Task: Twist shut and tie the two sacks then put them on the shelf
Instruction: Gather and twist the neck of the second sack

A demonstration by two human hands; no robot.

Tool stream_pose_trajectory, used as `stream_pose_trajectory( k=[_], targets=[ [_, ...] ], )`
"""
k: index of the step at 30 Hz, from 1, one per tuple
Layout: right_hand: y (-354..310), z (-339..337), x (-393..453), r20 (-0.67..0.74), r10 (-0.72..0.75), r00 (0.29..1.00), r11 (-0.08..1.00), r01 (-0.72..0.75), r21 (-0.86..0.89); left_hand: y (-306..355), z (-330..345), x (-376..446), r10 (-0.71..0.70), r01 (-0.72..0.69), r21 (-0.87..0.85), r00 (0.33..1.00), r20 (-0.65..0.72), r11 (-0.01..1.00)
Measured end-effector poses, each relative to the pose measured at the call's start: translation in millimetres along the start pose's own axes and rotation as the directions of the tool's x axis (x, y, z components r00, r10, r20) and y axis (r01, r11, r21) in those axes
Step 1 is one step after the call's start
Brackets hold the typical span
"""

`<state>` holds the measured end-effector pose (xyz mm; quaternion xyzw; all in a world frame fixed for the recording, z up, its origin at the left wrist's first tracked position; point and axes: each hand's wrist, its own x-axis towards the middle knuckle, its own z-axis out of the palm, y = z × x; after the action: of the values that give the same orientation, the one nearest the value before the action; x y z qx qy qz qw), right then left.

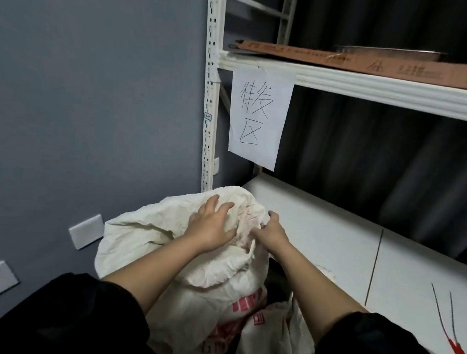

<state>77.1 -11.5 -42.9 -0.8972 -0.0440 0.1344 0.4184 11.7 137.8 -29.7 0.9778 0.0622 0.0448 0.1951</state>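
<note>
A white woven sack with red print stands in front of me, its loose top bunched up. My left hand lies spread on the crumpled top fabric. My right hand pinches the bunched mouth from the right. A second white sack, also with red print, slumps lower right of the first. The white lower shelf stretches to the right. Two red cable ties lie on it near its front edge.
A white slotted upright stands behind the sack. A paper sign with handwriting hangs from the upper shelf, which carries flat cardboard. The grey wall at left has white socket plates.
</note>
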Motion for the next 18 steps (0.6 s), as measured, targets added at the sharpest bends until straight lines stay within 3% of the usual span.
stream_pose_trajectory(
  k=[2,5,7,8,10,11,12,13,15,16,18],
  targets=[
    [-5.4,6.5,-0.2,-0.001,-0.116,0.993,0.993,0.116,-0.01,-1.4,-3.3,4.7,0.05,-0.049,0.044,0.999,-0.011,0.998],
    [-15.9,7.0,-13.5,0.309,-0.325,0.894,0.946,0.304,0.115,-5.8,-7.2,11.4,0.196,-0.183,0.324,0.981,-0.006,0.928],
    [-17.6,-1.1,-22.3,0.421,-0.295,0.858,0.946,0.198,0.257,-8.5,-11.7,12.9,0.245,-0.221,0.476,0.969,0.012,0.851],
    [-14.6,-4.2,-20.1,0.377,-0.266,0.887,0.929,0.133,0.344,-8.1,-14.9,10.7,0.237,-0.205,0.5,0.972,0.0,0.841],
    [-2.4,-9.6,-7.4,0.129,-0.178,0.976,0.9,0.108,0.423,-6.7,-18.5,3.9,0.218,-0.165,0.457,0.974,-0.065,0.874],
    [6.5,-10.7,0.9,-0.013,-0.105,0.994,0.93,0.102,0.353,-6.1,-19.2,-0.6,0.228,-0.167,0.424,0.969,-0.097,0.89],
    [14.7,-11.4,6.1,-0.059,-0.026,0.998,0.961,0.041,0.274,-6.4,-20.1,-4.5,0.258,-0.185,0.4,0.957,-0.134,0.897],
    [23.4,-8.3,9.1,0.0,0.07,0.998,0.971,-0.068,0.231,-8.0,-19.8,-7.2,0.311,-0.219,0.394,0.932,-0.186,0.893],
    [31.6,4.1,6.3,0.267,0.187,0.945,0.907,-0.271,0.323,-13.5,-19.1,-9.7,0.444,-0.301,0.423,0.847,-0.292,0.855],
    [34.8,11.8,7.7,0.353,0.171,0.92,0.867,-0.311,0.39,-16.6,-20.1,-10.3,0.486,-0.333,0.426,0.812,-0.323,0.841],
    [32.8,19.4,9.9,0.365,0.061,0.929,0.832,-0.249,0.495,-22.0,-21.5,-10.8,0.489,-0.35,0.398,0.807,-0.331,0.848]
  ],
)
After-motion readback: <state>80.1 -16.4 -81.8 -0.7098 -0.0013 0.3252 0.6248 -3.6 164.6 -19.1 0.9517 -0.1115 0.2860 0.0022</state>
